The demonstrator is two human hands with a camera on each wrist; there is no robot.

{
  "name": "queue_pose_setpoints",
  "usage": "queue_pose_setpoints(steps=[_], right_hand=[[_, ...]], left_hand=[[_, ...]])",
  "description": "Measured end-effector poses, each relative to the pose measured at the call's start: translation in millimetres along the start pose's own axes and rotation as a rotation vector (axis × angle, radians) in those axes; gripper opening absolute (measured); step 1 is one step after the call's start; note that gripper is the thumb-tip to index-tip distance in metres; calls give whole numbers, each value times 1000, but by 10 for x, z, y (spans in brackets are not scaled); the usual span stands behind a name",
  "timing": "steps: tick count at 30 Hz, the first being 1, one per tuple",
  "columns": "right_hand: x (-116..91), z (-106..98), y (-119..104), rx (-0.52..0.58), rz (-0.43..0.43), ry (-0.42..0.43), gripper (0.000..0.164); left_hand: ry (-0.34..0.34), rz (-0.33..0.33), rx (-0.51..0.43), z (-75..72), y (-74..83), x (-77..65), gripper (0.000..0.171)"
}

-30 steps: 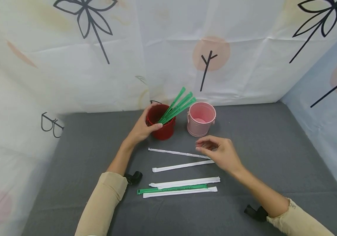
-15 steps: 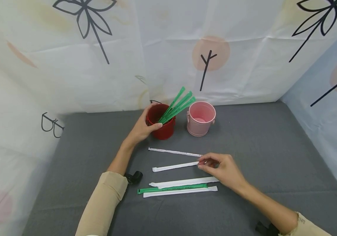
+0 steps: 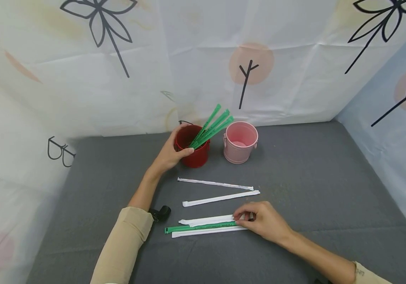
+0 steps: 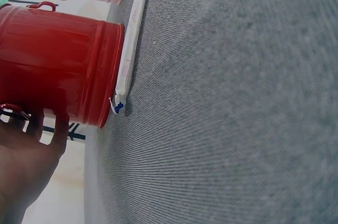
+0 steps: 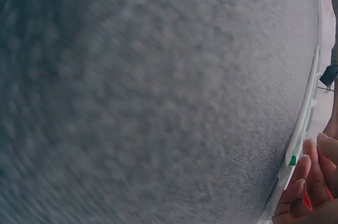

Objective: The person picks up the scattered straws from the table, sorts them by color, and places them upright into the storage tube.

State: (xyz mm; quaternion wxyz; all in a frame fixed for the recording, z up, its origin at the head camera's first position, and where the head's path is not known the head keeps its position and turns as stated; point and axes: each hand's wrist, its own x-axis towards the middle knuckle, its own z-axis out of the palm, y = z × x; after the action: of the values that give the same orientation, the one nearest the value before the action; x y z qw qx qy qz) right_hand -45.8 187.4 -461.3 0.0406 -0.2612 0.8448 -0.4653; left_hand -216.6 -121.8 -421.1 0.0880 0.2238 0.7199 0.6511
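My left hand (image 3: 169,156) grips a small red bucket (image 3: 196,159), its thumb over the near rim and its fingers round the far left side. Several green-wrapped straws (image 3: 210,132) lean to the right out of it. Over the right end of the nearest group of straws is my right hand (image 3: 264,223), fingertips right at a green-wrapped straw (image 3: 206,227). In the right wrist view its fingers are loosely bent beside the green end, with thumb and fingers slightly apart. White-wrapped straws (image 3: 204,220) lie directly above and below that green one, their right ends covered by the hand.
A pink bucket (image 3: 239,148) stands to the right of the red one, with nothing sticking out. Two more white-wrapped straws (image 3: 220,198) lie between the buckets and the nearest group. Grey cloth (image 3: 313,169) covers the table, and a patterned white sheet (image 3: 203,67) hangs behind.
My right hand has moved from just below the pink bucket, past the middle white straws, to the green straw nearer me. My left hand stays on the red bucket.
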Motion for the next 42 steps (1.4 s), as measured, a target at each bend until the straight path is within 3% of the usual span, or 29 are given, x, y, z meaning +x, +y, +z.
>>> queue_pose_setpoints(steps=[3, 10, 14, 24, 29, 34, 42], right_hand=[[-17, 33, 19, -48, -34, 14, 22], [-21, 87, 18, -159, -76, 55, 25], [-23, 110, 31, -210, -115, 64, 27], [-24, 154, 33, -328, -165, 35, 23], [-13, 183, 47, -354, -197, 59, 18], [4, 195, 42, -332, -217, 89, 14], [11, 118, -19, -265, -240, 124, 16]], left_hand=[[-2, 8, 3, 3, -18, 13, 78], [21, 13, -21, -55, -320, 68, 78], [25, 22, -1, -61, -359, 75, 77], [30, 9, -19, -44, -295, 56, 78], [26, 8, -25, -8, -107, 19, 78], [20, 6, -19, 13, -3, -2, 77], [20, 7, -27, 16, 9, -1, 77]])
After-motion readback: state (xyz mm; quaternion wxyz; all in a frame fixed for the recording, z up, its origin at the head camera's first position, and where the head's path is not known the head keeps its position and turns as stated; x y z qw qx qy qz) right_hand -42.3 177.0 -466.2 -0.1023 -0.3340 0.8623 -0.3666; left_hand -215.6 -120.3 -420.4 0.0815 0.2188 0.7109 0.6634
